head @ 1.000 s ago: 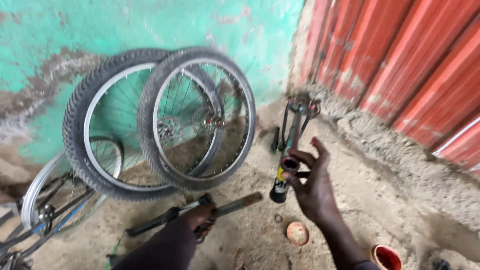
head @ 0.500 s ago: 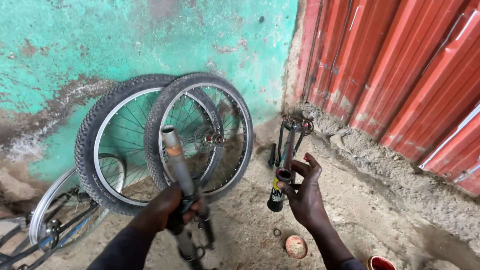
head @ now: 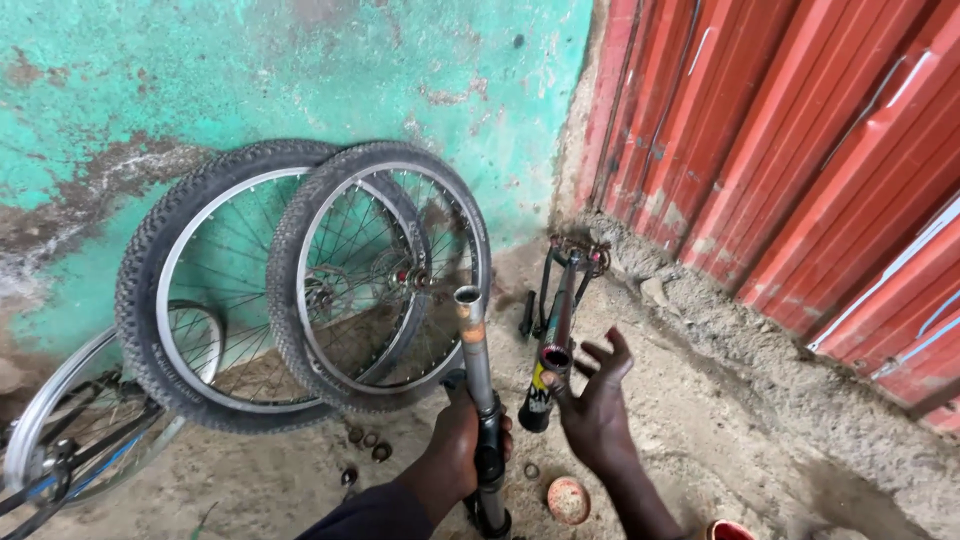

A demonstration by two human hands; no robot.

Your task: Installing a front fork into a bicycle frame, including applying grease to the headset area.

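Left hand (head: 462, 450), fingers closed around the dark lower section of a bicycle fork steerer tube (head: 474, 360), holds it upright; the tube's silver upper end, with an orange band, stands in front of the wheels. Right hand (head: 592, 415), fingers spread and empty, rests its fingertips at the open top of a black frame tube (head: 548, 375), which leans on the dirt floor (head: 700, 440) just beside the fork. The step in hand appears to be bringing fork and frame tube together; the next move would call for aligning the tube end with the opening. Small rings (head: 365, 440) lie on the floor near the left hand; a round rusty cup (head: 567, 499) lies below the right. Behind, two tyred wheels (head: 300, 280) lean on a green wall (head: 250, 80); red corrugated sheeting (head: 800, 150) stands at right.
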